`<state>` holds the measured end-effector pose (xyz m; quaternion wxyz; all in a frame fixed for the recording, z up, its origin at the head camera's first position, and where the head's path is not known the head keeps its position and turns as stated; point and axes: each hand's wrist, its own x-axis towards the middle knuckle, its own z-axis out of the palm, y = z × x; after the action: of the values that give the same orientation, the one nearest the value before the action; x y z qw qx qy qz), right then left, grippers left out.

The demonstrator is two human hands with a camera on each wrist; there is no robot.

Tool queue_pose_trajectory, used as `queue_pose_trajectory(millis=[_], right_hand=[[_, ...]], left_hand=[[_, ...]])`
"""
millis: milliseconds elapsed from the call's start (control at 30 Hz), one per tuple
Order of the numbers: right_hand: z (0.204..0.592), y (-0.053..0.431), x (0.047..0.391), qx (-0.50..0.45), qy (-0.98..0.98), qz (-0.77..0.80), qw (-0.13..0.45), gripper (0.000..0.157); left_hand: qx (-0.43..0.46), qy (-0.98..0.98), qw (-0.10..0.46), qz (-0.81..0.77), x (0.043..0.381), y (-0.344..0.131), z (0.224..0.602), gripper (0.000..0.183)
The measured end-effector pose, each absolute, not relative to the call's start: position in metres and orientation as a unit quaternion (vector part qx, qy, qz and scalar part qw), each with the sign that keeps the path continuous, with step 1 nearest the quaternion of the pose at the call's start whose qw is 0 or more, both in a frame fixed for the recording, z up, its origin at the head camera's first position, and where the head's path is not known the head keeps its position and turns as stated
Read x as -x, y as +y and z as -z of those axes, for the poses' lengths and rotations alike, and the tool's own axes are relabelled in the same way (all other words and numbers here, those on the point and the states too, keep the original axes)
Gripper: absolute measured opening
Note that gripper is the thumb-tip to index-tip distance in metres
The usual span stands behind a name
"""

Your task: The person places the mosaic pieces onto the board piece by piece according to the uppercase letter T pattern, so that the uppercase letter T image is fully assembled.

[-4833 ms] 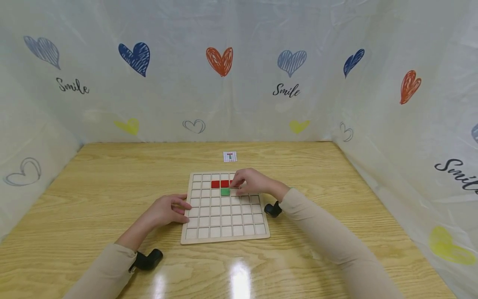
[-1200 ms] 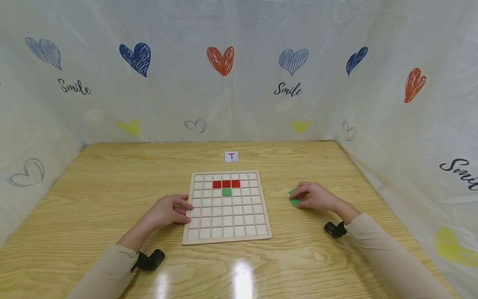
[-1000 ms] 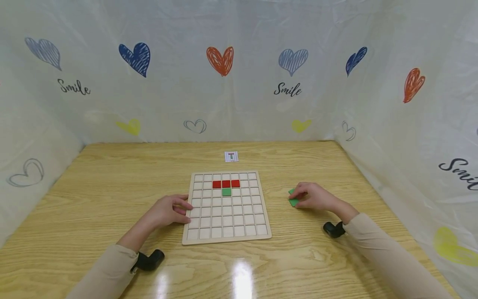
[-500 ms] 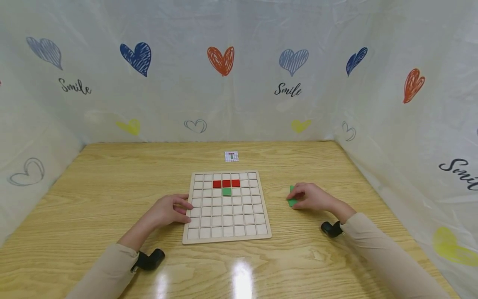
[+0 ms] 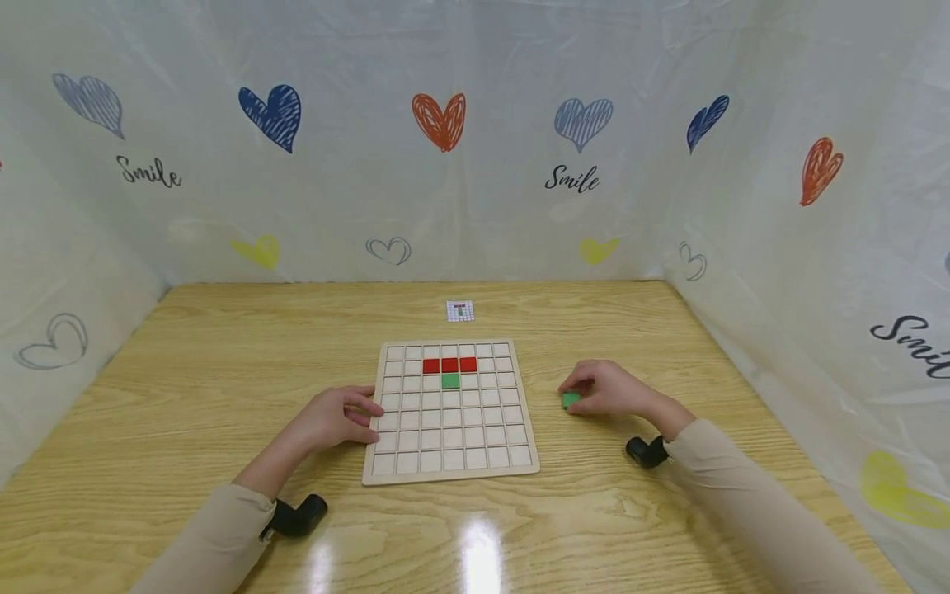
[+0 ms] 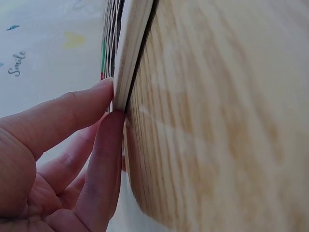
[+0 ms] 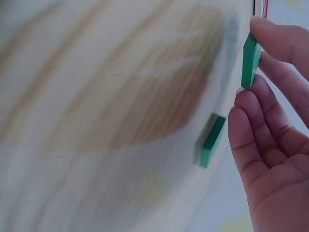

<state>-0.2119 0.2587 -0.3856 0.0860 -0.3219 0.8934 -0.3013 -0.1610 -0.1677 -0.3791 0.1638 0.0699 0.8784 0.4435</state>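
Note:
My left hand (image 5: 330, 422) rests at the left edge of a square wooden grid board (image 5: 449, 480). In the left wrist view its thumb (image 6: 104, 89) lies on the rim while a finger touches the board's side. Three red tiles (image 5: 449, 365) stand in a row in the grid, with one green tile (image 5: 450, 381) below the middle one. Right of the board, my right hand (image 5: 612, 389) pinches another green tile (image 7: 250, 62) between thumb and fingertips, just over the table. A further green tile (image 7: 212, 141) lies on the table below those fingers; the hand hides it in the head view.
A small card (image 5: 459, 311) with a red-and-green T pattern on a grid lies behind the board. White sheets (image 5: 505, 223) printed with hearts enclose the back and sides of the wooden table (image 5: 564, 528). Each wrist wears a black camera mount (image 5: 297, 516).
My right hand has gone from the board to the green tiles at the right, and has now drawn one slightly left in a pinch. The left hand has stayed at the board's edge.

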Motion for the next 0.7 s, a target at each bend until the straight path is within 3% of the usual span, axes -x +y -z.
queue_pose_trajectory(millis=[700], right_hand=[[0.380,0.225,0.223,0.343,0.883,0.306,0.091,0.023]], left_hand=[[-0.075,0.880,0.160,-0.441,0.162,-0.169,0.381,0.031]])
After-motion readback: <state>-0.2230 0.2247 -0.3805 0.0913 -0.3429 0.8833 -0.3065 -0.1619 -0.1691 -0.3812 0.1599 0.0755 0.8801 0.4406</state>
